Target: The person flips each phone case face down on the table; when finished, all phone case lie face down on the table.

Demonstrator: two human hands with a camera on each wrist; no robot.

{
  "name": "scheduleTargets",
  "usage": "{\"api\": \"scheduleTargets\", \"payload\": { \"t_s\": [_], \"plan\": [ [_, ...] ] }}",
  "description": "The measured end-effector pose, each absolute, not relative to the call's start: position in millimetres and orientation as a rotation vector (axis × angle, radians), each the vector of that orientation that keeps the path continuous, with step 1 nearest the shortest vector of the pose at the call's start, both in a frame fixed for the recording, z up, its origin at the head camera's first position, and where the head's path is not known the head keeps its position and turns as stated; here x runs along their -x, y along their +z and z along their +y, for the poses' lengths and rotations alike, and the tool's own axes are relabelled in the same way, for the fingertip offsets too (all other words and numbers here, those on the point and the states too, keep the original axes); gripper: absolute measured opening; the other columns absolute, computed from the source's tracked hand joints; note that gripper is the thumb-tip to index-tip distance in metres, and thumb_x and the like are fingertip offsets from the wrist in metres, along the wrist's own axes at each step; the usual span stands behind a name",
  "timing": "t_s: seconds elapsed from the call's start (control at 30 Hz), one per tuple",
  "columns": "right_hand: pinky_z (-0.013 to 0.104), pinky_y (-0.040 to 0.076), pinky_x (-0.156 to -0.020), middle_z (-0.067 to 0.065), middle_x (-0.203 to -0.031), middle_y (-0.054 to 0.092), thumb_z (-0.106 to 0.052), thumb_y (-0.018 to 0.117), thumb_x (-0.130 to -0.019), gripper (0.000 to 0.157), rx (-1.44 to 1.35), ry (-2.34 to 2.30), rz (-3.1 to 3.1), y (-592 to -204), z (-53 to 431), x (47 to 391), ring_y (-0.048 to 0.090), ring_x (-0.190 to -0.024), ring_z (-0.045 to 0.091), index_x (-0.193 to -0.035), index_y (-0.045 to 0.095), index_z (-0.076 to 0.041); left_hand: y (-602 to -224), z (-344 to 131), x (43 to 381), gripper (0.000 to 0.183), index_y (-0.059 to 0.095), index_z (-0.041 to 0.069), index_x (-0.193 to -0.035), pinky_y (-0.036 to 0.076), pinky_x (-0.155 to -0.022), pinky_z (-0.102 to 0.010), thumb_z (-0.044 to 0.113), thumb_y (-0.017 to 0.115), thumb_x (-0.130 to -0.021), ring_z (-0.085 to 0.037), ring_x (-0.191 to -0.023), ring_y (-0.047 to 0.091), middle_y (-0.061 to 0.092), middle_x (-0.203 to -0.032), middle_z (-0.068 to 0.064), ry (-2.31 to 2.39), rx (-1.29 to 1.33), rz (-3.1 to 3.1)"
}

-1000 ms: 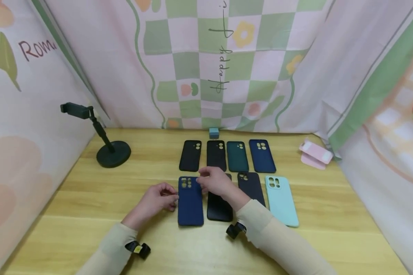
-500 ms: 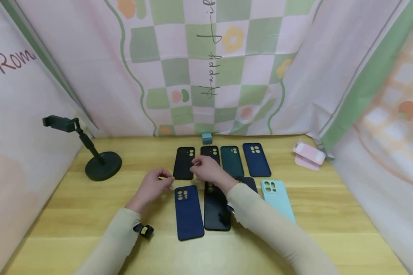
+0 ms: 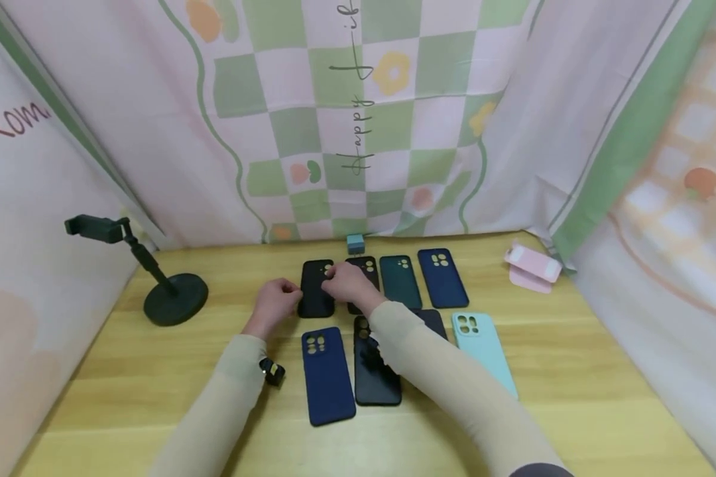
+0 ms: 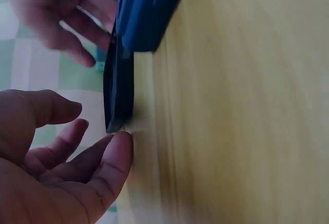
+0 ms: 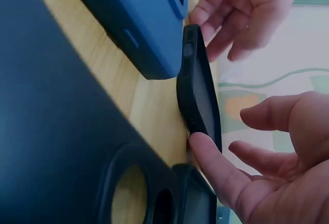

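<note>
Phone case (image 3: 312, 303) — black, hollow side up — lies between both hands (image 3: 273, 306).

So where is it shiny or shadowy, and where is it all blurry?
Head view: the wooden table shines pale near the front, with a soft shadow beside the left sleeve; left wrist view: rather dim, with the right hand blurry; right wrist view: the large dark phone case up close looks soft.

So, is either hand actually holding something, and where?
No clear grip shows: the left hand and right hand have fingers at opposite sides of the leftmost black phone case; whether they hold it cannot be told.
</note>
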State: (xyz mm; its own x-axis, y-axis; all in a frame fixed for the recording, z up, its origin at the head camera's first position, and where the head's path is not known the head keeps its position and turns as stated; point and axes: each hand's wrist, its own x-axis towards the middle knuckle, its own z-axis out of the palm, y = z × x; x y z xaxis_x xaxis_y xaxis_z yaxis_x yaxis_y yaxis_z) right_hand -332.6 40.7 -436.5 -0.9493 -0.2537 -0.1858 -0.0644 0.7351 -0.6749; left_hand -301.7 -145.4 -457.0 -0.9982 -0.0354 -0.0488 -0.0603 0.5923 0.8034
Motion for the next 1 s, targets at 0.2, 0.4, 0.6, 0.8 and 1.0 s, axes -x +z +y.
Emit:
{"api": "scheduleTargets", "payload": {
  "t_s": [0.2, 0.4, 0.6, 0.8, 1.0],
  "plan": [
    [0.035, 0.052, -0.078, 0.009, -0.129, 0.060, -0.025, 0.058, -0.095, 0.040, 0.230, -1.065, 2.674, -441.6, 34.6, 331.3, 0.063, -0.081, 0.015, -0.130, 0.060, -0.008, -460.4, -142.7, 298.5, 0.012, 0.069, 0.003, -0.097, 0.048, -0.061, -0.029, 0.012, 0.067, -0.088, -0.019, -0.073, 0.058, 0.065, -0.093, -0.009, 1.518, 0.137, 2.689],
    [0.035, 0.055, -0.071, 0.009, -0.119, 0.062, -0.023, 0.059, -0.095, 0.036, 0.132, -1.320, 2.537, -443.4, 37.0, 325.2, 0.066, -0.075, 0.017, -0.129, 0.060, -0.009, -461.5, -145.2, 296.2, 0.016, 0.067, 0.001, -0.104, 0.048, -0.072, -0.030, 0.007, 0.068, -0.089, -0.022, -0.090, 0.057, 0.063, -0.106, -0.011, 1.712, 0.225, 2.558],
    [0.038, 0.057, -0.070, 0.011, -0.111, 0.062, -0.022, 0.058, -0.096, 0.034, 0.082, -1.447, 2.464, -439.6, 37.7, 319.0, 0.068, -0.079, 0.022, -0.126, 0.058, -0.006, -461.0, -146.9, 292.6, 0.025, 0.065, 0.000, -0.112, 0.050, -0.078, -0.030, 0.008, 0.069, -0.089, -0.022, -0.094, 0.059, 0.062, -0.110, -0.013, 1.894, 0.203, 2.468],
    [0.038, 0.058, -0.068, 0.014, -0.101, 0.064, -0.019, 0.058, -0.096, 0.036, 0.100, -1.538, 2.380, -439.4, 41.0, 320.3, 0.068, -0.083, 0.029, -0.128, 0.057, -0.004, -459.3, -151.0, 284.6, 0.031, 0.060, -0.003, -0.116, 0.050, -0.075, -0.023, 0.004, 0.069, -0.088, -0.018, -0.094, 0.058, 0.061, -0.113, -0.015, 2.087, 0.174, 2.304],
    [0.039, 0.054, -0.068, 0.010, -0.105, 0.066, -0.024, 0.055, -0.096, 0.041, 0.048, -1.551, 2.509, -434.3, 43.4, 319.0, 0.064, -0.081, 0.026, -0.134, 0.056, -0.008, -452.2, -148.9, 277.1, 0.027, 0.056, -0.003, -0.116, 0.048, -0.068, -0.022, 0.002, 0.062, -0.091, -0.015, -0.085, 0.056, 0.055, -0.104, -0.009, 2.204, 0.252, 2.104]
  ]
}}
